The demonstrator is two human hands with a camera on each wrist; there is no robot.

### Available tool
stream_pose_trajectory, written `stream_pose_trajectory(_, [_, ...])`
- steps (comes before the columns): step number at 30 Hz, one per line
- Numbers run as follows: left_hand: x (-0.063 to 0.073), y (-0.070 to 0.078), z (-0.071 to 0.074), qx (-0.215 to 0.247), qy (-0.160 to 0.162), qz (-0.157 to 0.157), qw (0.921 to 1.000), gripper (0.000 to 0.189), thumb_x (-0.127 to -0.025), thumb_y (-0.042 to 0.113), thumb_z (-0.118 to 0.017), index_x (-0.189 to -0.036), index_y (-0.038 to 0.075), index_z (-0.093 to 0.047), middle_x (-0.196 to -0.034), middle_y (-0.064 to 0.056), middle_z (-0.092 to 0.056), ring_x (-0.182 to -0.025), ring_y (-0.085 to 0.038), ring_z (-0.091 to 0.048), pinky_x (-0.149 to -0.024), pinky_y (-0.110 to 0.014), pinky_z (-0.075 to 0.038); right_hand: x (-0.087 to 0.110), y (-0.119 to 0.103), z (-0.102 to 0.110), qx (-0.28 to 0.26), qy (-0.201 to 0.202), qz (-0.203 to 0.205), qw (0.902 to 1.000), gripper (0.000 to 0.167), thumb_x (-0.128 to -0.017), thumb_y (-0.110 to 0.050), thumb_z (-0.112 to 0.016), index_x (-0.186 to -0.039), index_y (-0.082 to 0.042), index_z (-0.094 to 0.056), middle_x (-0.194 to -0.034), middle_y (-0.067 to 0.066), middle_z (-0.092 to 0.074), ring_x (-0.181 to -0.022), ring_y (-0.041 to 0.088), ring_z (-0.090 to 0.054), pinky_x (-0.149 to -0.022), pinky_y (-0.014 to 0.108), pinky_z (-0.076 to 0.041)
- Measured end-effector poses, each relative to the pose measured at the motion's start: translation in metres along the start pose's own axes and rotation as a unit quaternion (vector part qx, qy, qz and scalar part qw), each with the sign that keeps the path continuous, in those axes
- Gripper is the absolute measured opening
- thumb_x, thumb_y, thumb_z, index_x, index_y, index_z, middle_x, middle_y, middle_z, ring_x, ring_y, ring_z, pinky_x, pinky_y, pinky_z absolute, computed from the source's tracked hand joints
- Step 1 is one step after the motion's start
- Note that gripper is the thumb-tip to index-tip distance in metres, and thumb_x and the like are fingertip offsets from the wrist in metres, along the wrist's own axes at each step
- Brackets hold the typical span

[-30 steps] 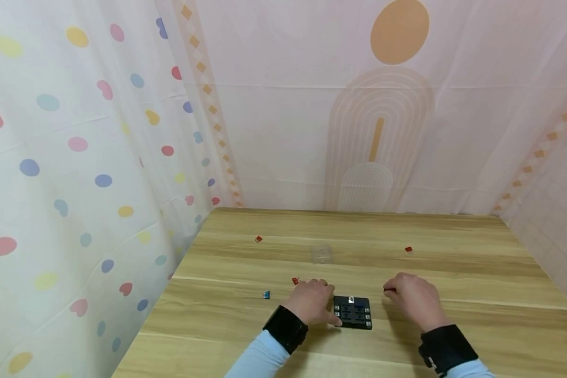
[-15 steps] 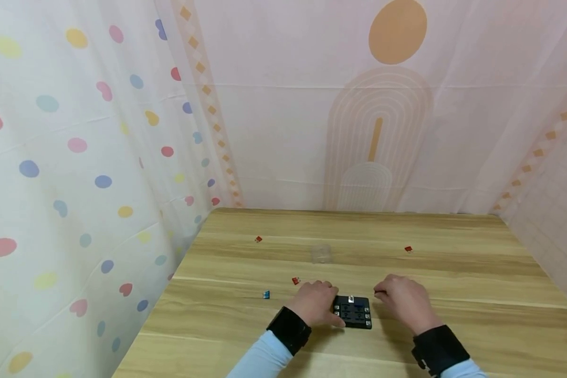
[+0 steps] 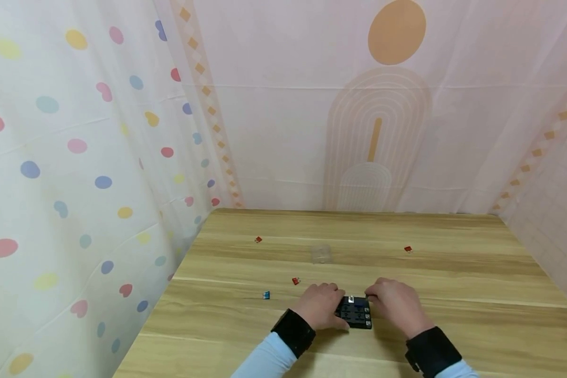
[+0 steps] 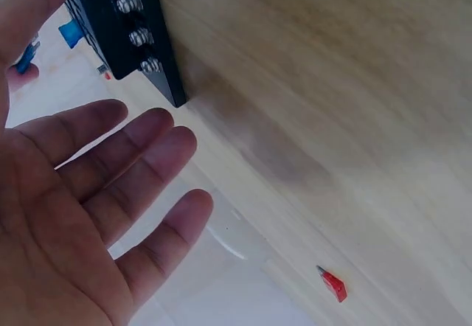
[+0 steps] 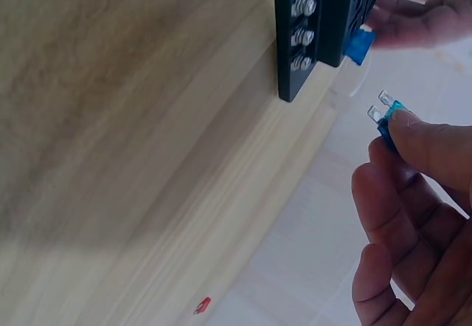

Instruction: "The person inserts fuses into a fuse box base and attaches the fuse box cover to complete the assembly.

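Observation:
A black fuse block with screw terminals lies on the wooden table. One blue blade fuse sits in its top. At the block's left side is my left hand, fingers extended; in the left wrist view its thumb overlaps the block. My right hand pinches a second blue blade fuse between thumb and index finger, metal prongs pointing away from the fingers. In the head view those fingertips are right by the block's far right corner, where the hand hides the fuse.
Left of the hands lie a loose blue fuse and a red fuse. Farther back are two more red fuses, one left and one right. A clear plastic cover lies behind the block. Curtains hang beyond the table.
My right hand has moved left to the fuse block, still pinching its fuse. My left hand has shifted slightly right, covering more of the block's left edge.

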State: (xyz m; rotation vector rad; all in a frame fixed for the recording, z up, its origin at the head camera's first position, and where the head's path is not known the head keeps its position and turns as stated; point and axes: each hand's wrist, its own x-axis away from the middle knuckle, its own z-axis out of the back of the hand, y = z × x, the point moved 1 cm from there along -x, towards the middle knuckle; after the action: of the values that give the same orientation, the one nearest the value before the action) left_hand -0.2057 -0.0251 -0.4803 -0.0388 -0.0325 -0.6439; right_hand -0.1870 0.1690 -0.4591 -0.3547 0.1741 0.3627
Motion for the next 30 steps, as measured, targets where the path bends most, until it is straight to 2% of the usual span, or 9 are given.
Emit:
stream_pose_trajectory(12, [-0.004,0.004,-0.003,0.0,0.001,-0.026,0.9997,0.053,-0.075,0.06,-0.079,-0.109,0.021,-0.073,-0.093,0.007,-0.059,-0.082,-0.008,-0.054,-0.071,-0.029,-0.046,0.0,-0.012,-0.008,0.014,-0.02,0.011,0.9996,0.009,-0.081,-0.006,-0.08,-0.082,-0.015,-0.077,-0.073,-0.008,-0.061,-0.067,0.013,-0.06,-0.059,0.034,-0.049])
stream_pose_trajectory(20, [-0.004,0.004,-0.002,-0.002,0.004,-0.03,0.9996,0.047,-0.075,0.058,-0.079,-0.102,0.02,-0.075,-0.089,0.007,-0.058,-0.079,-0.008,-0.053,-0.069,-0.028,-0.044,-0.002,-0.014,-0.013,0.011,-0.033,0.01,0.9993,0.009,-0.08,-0.007,-0.081,-0.083,-0.015,-0.078,-0.08,-0.006,-0.069,-0.073,0.014,-0.065,-0.066,0.036,-0.053])
stream_pose_trajectory(30, [-0.005,0.005,0.001,0.006,-0.002,-0.029,0.9996,0.045,-0.076,0.056,-0.081,-0.099,0.017,-0.075,-0.089,0.006,-0.06,-0.079,-0.009,-0.053,-0.07,-0.028,-0.044,-0.003,-0.014,-0.017,0.024,-0.039,0.026,0.9986,0.01,-0.079,-0.008,-0.082,-0.078,-0.016,-0.077,-0.077,-0.006,-0.068,-0.069,0.012,-0.062,-0.062,0.033,-0.05])
